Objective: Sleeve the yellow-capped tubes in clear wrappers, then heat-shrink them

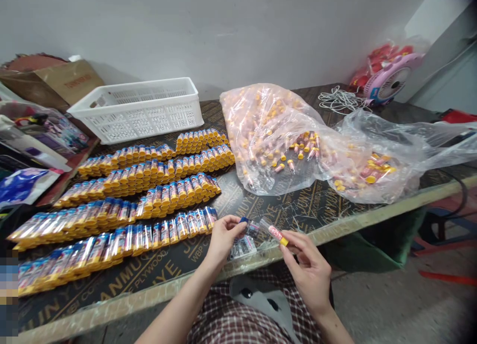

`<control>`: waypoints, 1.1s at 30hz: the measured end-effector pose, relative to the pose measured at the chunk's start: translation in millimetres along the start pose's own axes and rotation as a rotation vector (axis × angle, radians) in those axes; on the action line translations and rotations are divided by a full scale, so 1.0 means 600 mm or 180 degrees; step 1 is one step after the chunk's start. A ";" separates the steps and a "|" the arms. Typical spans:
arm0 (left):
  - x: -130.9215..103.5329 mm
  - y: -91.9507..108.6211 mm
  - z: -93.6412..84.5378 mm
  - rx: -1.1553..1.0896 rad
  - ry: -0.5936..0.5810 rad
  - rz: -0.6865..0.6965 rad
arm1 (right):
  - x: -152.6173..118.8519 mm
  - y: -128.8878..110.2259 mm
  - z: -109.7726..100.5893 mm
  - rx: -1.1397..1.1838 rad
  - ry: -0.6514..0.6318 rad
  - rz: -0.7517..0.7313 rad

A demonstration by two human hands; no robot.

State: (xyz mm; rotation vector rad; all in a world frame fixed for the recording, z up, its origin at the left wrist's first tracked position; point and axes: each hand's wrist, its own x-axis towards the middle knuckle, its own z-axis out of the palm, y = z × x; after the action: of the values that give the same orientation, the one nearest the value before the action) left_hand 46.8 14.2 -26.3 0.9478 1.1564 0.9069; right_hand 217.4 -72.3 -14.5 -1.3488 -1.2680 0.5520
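Observation:
Between the thumb and fingers of my left hand (pixel 227 237) is a small dark blue cap (pixel 244 219), held over the table's front edge. My right hand (pixel 307 269) grips a clear tube (pixel 276 233) with a red-and-white label by its yellow end; its clear end points up and left toward the cap, apart from it. Small clear plastic pieces (pixel 242 247) lie below my left hand. Left of my hands, stacked rows of blue-and-yellow tubes (pixel 179 192) cover the table. Behind my hands rests a large clear bag (pixel 257 130) of yellow-ended pieces.
A white basket (pixel 149 110) stands behind the rows, with a cardboard box (pixel 67 83) to its left. A second clear bag (pixel 376 170) lies at the right, near a white cable (pixel 341 99) and a pink fan (pixel 393 80). A green container (pixel 372 244) sits below the table edge.

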 end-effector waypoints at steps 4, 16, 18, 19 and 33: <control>0.006 -0.023 0.003 0.2062 -0.0196 0.0686 | 0.000 0.001 0.000 -0.0014 -0.0016 0.0002; 0.000 -0.022 0.007 0.3379 0.0087 0.1398 | -0.002 0.008 -0.004 -0.0115 -0.0019 -0.0038; -0.001 -0.019 0.007 0.2183 0.0225 0.1105 | -0.002 0.008 -0.003 -0.0115 0.0020 -0.0048; 0.001 -0.017 0.007 0.1529 0.0257 0.0880 | -0.003 0.008 -0.002 -0.0113 0.0047 -0.0053; -0.002 0.012 0.006 -0.0837 0.0601 -0.0209 | -0.006 0.004 0.006 -0.0061 0.0201 -0.0212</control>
State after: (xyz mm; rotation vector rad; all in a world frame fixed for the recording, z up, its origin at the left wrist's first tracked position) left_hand 49.3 15.0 -19.0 0.6177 1.1851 1.0825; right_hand 214.2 -73.5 -18.5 -1.3249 -1.2646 0.4486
